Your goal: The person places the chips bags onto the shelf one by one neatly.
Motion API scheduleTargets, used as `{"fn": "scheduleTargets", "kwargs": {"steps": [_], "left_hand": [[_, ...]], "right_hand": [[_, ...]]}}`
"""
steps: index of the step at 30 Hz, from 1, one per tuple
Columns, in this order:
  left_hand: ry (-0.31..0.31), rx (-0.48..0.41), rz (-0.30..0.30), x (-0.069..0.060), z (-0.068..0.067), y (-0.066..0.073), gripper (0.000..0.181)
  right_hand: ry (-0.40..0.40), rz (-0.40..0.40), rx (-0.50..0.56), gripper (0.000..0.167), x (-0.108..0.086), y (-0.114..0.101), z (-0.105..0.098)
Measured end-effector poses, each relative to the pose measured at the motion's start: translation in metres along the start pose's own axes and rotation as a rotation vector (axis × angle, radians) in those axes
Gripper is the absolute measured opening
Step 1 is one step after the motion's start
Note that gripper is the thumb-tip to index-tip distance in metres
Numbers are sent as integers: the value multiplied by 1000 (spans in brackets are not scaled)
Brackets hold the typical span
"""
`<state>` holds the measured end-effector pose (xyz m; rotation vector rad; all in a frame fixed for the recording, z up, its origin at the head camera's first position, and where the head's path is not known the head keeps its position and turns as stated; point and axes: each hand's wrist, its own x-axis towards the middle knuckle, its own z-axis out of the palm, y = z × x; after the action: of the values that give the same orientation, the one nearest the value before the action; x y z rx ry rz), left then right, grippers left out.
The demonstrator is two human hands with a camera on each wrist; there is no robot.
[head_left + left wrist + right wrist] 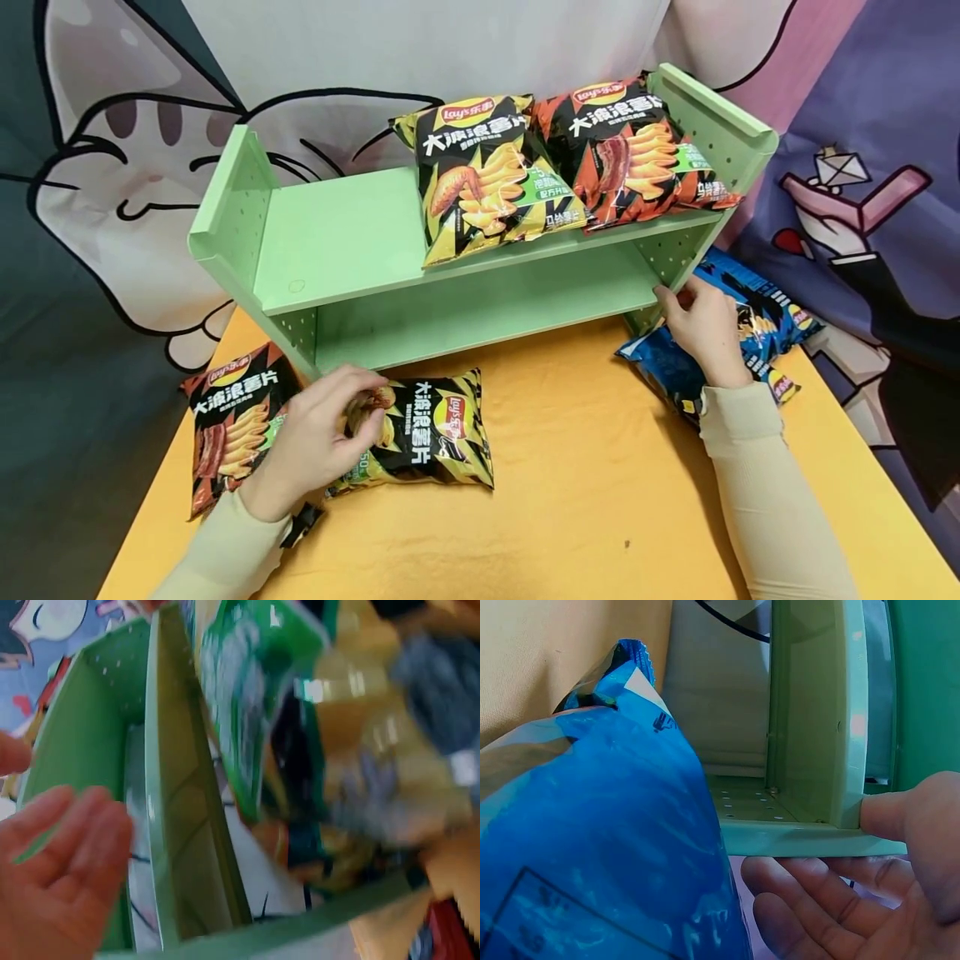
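A green two-tier shelf (pixel 337 242) stands on the table. My right hand (pixel 705 329) grips the edge of its right side panel, with the thumb on one side and the fingers on the other in the right wrist view. Over a black-and-yellow chip bag (pixel 450 429), lying on its side in front of the shelf, hovers my left hand (pixel 318 437). Its fingers are loosely bent and apart from the thumb; nothing is held between them in the left wrist view, where the bag is blurred. Another black-and-yellow chip bag (pixel 487 187) and a black-and-red chip bag (pixel 630 158) lean on the upper tier.
One more black-and-red chip bag (pixel 236 425) lies left of the shelf, partly behind my left arm. Blue chip bags (pixel 772 312) lie at the right end, one partly under my right hand. A printed cloth (pixel 420 50) hangs behind the yellow table (pixel 570 500).
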<state>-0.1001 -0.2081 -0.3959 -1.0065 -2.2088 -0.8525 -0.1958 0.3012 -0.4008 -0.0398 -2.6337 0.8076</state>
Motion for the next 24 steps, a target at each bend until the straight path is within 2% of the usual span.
{"fn": "scheduleTargets", "kwargs": {"steps": [3, 5, 8, 10, 14, 20, 24], "left_hand": [[-247, 87, -119, -3, 8, 4, 51], [-394, 137, -176, -3, 13, 7, 64], [-568, 184, -230, -4, 23, 7, 82], [-645, 212, -247, -7, 30, 6, 89], [-704, 262, -241, -14, 42, 0, 93], [-679, 327, -222, -19, 48, 2, 90], [-672, 316, -229, -19, 48, 12, 73]], "right_hand": [[-7, -4, 2, 35, 1, 0, 0], [-11, -3, 2, 35, 0, -1, -1], [-14, -3, 1, 35, 0, -1, -2], [-12, -7, -1, 34, 0, 0, -2], [-11, -20, 4, 34, 0, -1, -1], [-15, -13, 14, 35, -1, -1, -1], [-9, -10, 12, 35, -1, 1, -1]]}}
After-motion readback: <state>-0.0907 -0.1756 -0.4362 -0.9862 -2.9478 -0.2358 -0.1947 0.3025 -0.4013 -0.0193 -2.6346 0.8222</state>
